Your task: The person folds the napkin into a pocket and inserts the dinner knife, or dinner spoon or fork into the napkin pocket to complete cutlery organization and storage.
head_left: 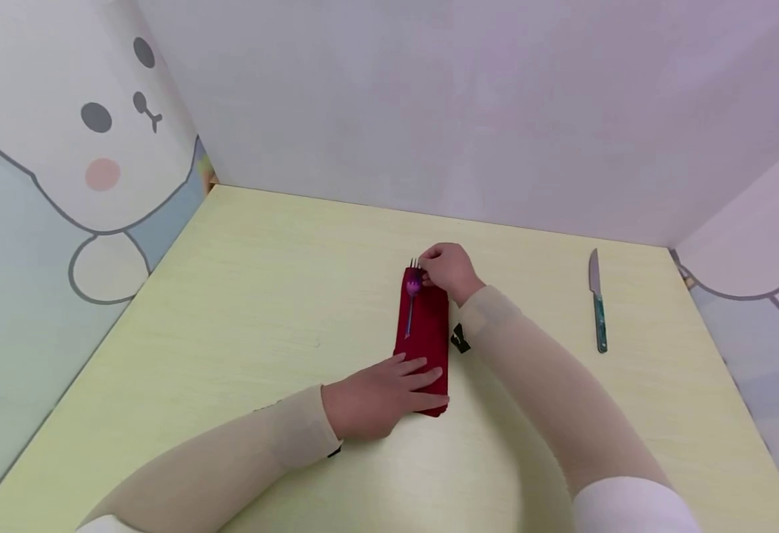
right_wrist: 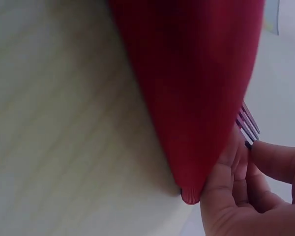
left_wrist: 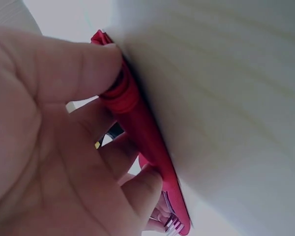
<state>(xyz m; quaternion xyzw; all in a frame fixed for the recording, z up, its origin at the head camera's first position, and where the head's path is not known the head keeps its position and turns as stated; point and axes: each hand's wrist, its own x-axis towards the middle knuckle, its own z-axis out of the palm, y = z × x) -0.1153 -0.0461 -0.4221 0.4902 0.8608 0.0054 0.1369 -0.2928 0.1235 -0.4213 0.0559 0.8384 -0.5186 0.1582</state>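
A folded red cloth lies lengthwise on the table, its layered edge showing in the left wrist view. My left hand rests on its near end with fingers spread across it; the thumb lies along the edge. On the cloth's far part is a shiny purple fork, tines pointing away and sticking out past the far edge. My right hand is at that end, fingers curled, pinching the fork by its tines. In the right wrist view the thumb meets the tine tips, while another finger lies against the cloth.
A knife with a teal handle lies on the pale table to the right, blade pointing away. Walls enclose the table at the back and both sides. A small black item shows beside the right sleeve.
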